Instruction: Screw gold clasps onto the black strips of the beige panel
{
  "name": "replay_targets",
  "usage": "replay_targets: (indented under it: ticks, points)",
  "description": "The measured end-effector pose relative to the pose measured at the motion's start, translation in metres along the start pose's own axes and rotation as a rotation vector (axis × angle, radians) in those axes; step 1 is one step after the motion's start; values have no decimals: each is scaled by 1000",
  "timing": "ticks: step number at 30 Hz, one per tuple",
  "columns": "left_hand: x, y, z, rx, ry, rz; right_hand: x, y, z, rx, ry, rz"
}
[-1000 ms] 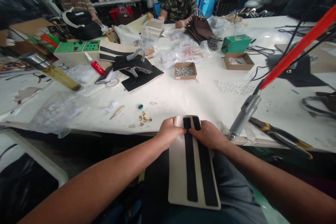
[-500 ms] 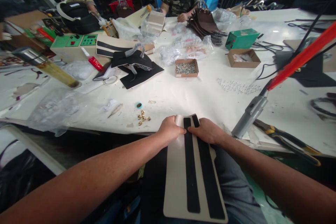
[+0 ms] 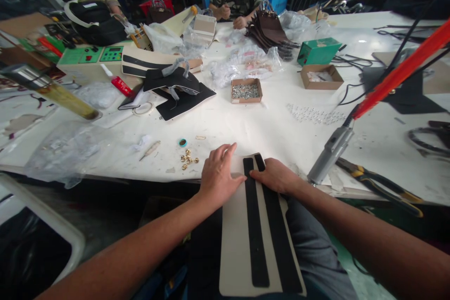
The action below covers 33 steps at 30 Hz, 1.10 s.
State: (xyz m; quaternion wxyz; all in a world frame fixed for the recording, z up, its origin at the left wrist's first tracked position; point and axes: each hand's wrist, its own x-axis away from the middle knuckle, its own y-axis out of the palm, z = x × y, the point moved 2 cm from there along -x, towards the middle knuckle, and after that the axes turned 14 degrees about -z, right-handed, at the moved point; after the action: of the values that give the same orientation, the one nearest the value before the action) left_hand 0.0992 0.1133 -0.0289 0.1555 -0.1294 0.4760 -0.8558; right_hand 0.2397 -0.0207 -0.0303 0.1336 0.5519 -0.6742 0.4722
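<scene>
A long beige panel (image 3: 234, 243) with two black strips (image 3: 256, 239) lies over my lap, its far end against the table's front edge. My right hand (image 3: 277, 176) grips the far right edge, thumb on top beside the strip and fingers hidden underneath. At the far left edge, my left hand (image 3: 218, 173) is open, fingers raised and apart, its thumb resting on the panel. Just beyond that hand, several gold metal fittings (image 3: 189, 159) lie on the table by a small teal-rimmed round container (image 3: 183, 142).
A grey handheld tool (image 3: 330, 154) hangs at right under a red-orange cord. Pliers (image 3: 381, 186) jut over the table edge. A cardboard box of small metal parts (image 3: 246, 99), black panels (image 3: 186, 103) and a plastic bag (image 3: 66, 150) lie around. Co-workers sit opposite.
My left hand has loosened from the panel's edge, its fingers lifting and spreading. My right hand keeps its grip. The view has shifted slightly, and a co-worker's hand opposite has risen.
</scene>
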Motion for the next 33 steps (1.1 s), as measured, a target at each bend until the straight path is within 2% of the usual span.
replay_targets:
  ticks: [2, 4, 8, 13, 16, 19, 22, 25, 28, 33]
  points:
    - [2, 5, 0, -83, 148, 19, 0, 1, 0, -18, -17, -18]
    - [2, 13, -3, -61, 228, -11, 0, 0, 0, -36, -37, -23]
    - [-1, 25, -13, 32, 232, 2, -2, 0, -1, -57, -83, -4]
    - [-5, 31, -26, 89, 227, 45, -1, -1, -6, -60, -144, 65]
    - [-6, 33, -31, 90, 234, 62, 22, -1, 1, -80, -181, 194]
    - [-7, 33, -32, 53, 238, 65, 63, -9, 32, -161, -203, 350]
    - [-9, 30, -32, 3, 266, 74, 100, -37, 84, -350, -254, 580]
    - [-12, 29, -34, -47, 313, 72, 107, -81, 140, -425, -123, 780]
    - [-16, 32, -42, -109, 347, 79, 79, -127, 177, -257, -4, 777]
    - [-23, 38, -56, -220, 441, 176, 25, -194, 210, -14, 110, 776]
